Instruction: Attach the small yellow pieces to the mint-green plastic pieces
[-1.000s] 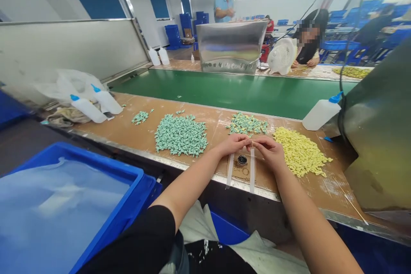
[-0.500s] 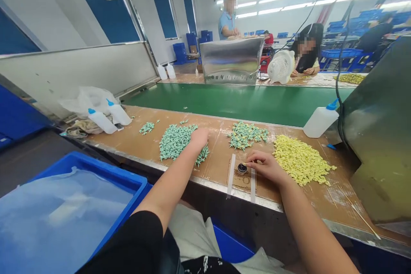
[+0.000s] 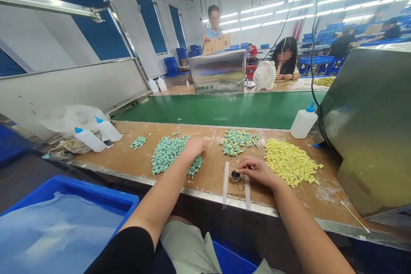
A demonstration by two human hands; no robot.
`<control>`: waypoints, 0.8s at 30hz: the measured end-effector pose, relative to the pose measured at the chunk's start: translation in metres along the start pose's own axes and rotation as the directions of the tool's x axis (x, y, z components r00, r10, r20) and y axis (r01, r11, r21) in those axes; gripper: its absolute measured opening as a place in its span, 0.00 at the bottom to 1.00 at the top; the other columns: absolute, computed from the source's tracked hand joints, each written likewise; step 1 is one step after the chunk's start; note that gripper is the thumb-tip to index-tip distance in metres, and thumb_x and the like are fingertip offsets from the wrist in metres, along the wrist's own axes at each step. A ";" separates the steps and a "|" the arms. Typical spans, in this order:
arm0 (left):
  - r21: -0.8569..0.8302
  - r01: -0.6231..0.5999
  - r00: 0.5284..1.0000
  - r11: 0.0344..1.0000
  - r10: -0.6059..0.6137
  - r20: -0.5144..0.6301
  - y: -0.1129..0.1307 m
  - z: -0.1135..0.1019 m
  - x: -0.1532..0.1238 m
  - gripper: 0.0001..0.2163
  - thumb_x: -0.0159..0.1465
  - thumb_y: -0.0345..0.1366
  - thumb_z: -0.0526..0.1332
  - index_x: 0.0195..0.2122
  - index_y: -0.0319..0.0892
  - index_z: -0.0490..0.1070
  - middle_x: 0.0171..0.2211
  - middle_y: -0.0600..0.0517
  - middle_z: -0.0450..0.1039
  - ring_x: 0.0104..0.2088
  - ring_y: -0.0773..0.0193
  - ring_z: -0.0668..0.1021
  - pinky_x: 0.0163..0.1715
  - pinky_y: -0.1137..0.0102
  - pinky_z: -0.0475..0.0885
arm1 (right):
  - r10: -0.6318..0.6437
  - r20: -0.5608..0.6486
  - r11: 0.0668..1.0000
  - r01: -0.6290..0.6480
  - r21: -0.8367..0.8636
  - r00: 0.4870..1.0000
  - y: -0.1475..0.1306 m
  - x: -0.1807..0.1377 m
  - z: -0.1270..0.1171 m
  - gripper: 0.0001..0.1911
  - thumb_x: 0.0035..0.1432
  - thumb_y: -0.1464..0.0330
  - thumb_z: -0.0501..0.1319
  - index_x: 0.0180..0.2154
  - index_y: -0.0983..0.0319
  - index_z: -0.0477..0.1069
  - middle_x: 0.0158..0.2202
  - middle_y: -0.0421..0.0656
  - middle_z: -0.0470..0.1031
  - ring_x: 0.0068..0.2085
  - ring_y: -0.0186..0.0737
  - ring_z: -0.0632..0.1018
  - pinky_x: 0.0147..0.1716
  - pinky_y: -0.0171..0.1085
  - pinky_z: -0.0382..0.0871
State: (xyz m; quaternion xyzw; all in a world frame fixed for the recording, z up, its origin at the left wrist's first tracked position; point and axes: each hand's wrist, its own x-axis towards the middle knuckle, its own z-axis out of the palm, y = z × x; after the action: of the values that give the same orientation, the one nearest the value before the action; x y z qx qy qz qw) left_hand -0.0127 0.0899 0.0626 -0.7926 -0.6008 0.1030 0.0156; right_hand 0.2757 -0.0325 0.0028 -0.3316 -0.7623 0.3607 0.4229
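Observation:
My left hand point(image 3: 194, 147) reaches into the right side of a pile of small green pieces point(image 3: 168, 153); its fingers are hidden behind the back of the hand. My right hand point(image 3: 257, 170) is closed in a pinch at the rim of a small round pot point(image 3: 235, 176) of dark liquid. A tiny yellow piece point(image 3: 238, 171) shows at those fingertips. The pot stands between two strips of pale tape point(image 3: 225, 188). Beside my right hand spreads a heap of yellow pieces point(image 3: 290, 162). Behind the pot lie green pieces joined with yellow point(image 3: 238, 141).
A white bottle with a blue tip point(image 3: 303, 123) stands at the right, before a metal housing point(image 3: 369, 128). Two more bottles point(image 3: 91, 139) lean at the left. Beyond the bench runs a green conveyor belt point(image 3: 205, 109). Thin sticks point(image 3: 353, 215) lie front right; a blue tub point(image 3: 126, 207) sits left.
The view has shifted, so the bench sits lower and further left. Both hands keep nearly the same places over the bench. Across the belt, a standing person now holds up a cardboard piece.

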 end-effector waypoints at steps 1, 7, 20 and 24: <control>0.003 0.008 1.000 1.000 -0.008 0.014 0.000 0.002 0.000 0.13 0.64 0.37 0.67 0.49 0.40 0.81 0.52 0.36 0.81 0.55 0.45 0.81 0.52 0.62 0.76 | 0.002 0.000 1.000 -0.002 0.003 1.000 0.001 0.000 0.000 0.19 0.64 0.50 0.68 0.33 0.59 0.82 0.34 0.44 0.78 0.35 0.39 0.76 0.35 0.39 0.70; 0.004 0.015 0.998 1.000 -0.015 0.069 -0.004 0.005 0.003 0.11 0.61 0.35 0.69 0.45 0.41 0.82 0.50 0.38 0.83 0.54 0.46 0.82 0.51 0.64 0.76 | 0.013 0.006 1.000 -0.013 -0.001 1.000 0.000 0.001 0.001 0.19 0.63 0.50 0.68 0.33 0.59 0.82 0.33 0.44 0.79 0.35 0.39 0.76 0.36 0.40 0.68; 0.019 0.011 0.993 1.000 -0.013 0.117 -0.007 -0.001 0.009 0.07 0.60 0.33 0.70 0.40 0.45 0.82 0.47 0.44 0.84 0.51 0.52 0.83 0.48 0.67 0.76 | 0.039 0.005 0.999 -0.040 0.031 0.999 0.002 0.001 0.002 0.19 0.63 0.50 0.68 0.34 0.59 0.83 0.34 0.45 0.79 0.36 0.40 0.76 0.37 0.40 0.68; 0.020 0.004 0.994 1.000 -0.006 0.109 -0.005 -0.003 0.010 0.07 0.58 0.31 0.70 0.39 0.44 0.83 0.46 0.44 0.85 0.50 0.52 0.84 0.47 0.67 0.76 | 0.015 -0.007 1.000 -0.015 0.026 1.000 0.002 0.001 0.002 0.20 0.63 0.49 0.68 0.34 0.59 0.82 0.34 0.44 0.79 0.36 0.40 0.76 0.38 0.40 0.70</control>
State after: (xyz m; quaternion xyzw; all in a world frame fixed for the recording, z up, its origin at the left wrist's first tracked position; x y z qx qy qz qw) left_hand -0.0147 0.1009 0.0650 -0.7840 -0.6018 0.1519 -0.0089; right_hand 0.2743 -0.0313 0.0007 -0.3330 -0.7535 0.3726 0.4273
